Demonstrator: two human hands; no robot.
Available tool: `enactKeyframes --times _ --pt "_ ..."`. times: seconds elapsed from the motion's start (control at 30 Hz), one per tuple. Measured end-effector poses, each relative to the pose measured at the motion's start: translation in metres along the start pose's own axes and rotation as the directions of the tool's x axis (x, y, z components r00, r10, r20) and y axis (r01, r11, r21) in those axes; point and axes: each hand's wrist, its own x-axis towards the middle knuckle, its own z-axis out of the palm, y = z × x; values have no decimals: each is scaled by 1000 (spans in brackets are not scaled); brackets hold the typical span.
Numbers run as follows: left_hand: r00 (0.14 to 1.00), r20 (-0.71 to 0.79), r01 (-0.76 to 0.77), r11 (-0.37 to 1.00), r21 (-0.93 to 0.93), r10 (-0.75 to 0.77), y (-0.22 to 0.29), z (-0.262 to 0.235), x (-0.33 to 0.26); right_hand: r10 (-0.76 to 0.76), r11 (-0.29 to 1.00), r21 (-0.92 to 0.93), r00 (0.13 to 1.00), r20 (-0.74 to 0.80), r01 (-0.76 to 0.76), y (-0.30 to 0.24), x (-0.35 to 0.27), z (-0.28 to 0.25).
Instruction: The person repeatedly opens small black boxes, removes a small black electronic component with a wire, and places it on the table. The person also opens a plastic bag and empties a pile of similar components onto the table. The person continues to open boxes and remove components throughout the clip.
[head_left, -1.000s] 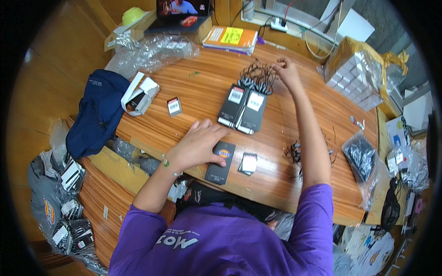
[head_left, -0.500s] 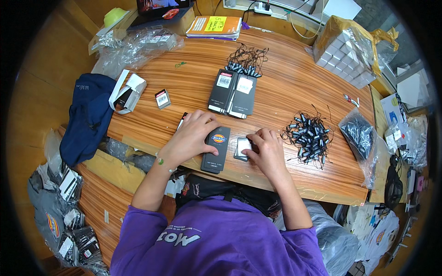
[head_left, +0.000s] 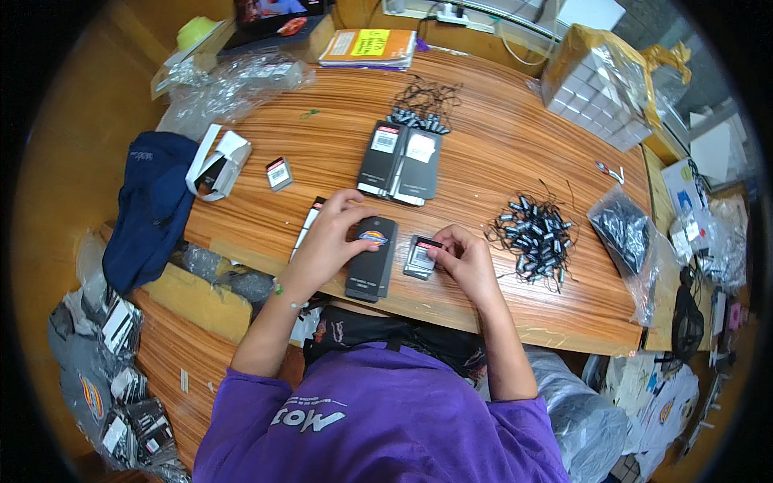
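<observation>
Fingers of my left hand point(head_left: 334, 233) lie spread and flat over the upper end of a long black card sleeve point(head_left: 372, 258) with a small round coloured badge, pressing it to the wooden bench point(head_left: 483, 153) right in front of me. My right hand point(head_left: 465, 259) sits just beside it, thumb and forefinger pressed together, pinching the edge of a small black tag point(head_left: 421, 256) that rests on a short stack of the same tags, touching the bench near its front edge.

Under my left wrist a second dark sleeve with a white label point(head_left: 307, 228) pokes out. Further up the bench two more black sleeves point(head_left: 401, 163) lie side by side, and behind them is a tangle of black strings with little fasteners point(head_left: 423, 109). To my right a larger heap of black string fasteners point(head_left: 535, 236) is spread out, with a clear bag of more of them point(head_left: 624, 233) beyond it. A single small tag point(head_left: 279, 172) lies apart on the left, near an open white-lined box point(head_left: 217, 161), and a navy cloth point(head_left: 149, 205) hangs over the bench's left end.
</observation>
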Motion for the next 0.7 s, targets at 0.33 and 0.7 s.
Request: enactKeyframes --times 0.33,0.7 --pt "916 249 399 664 -633 -314 48 -15 -9 -221 905 352 971 -95 240 -54 -38 2" --pt "951 129 276 582 -765 -281 59 27 -7 -418 698 -711 854 -311 83 -2 9 -84"
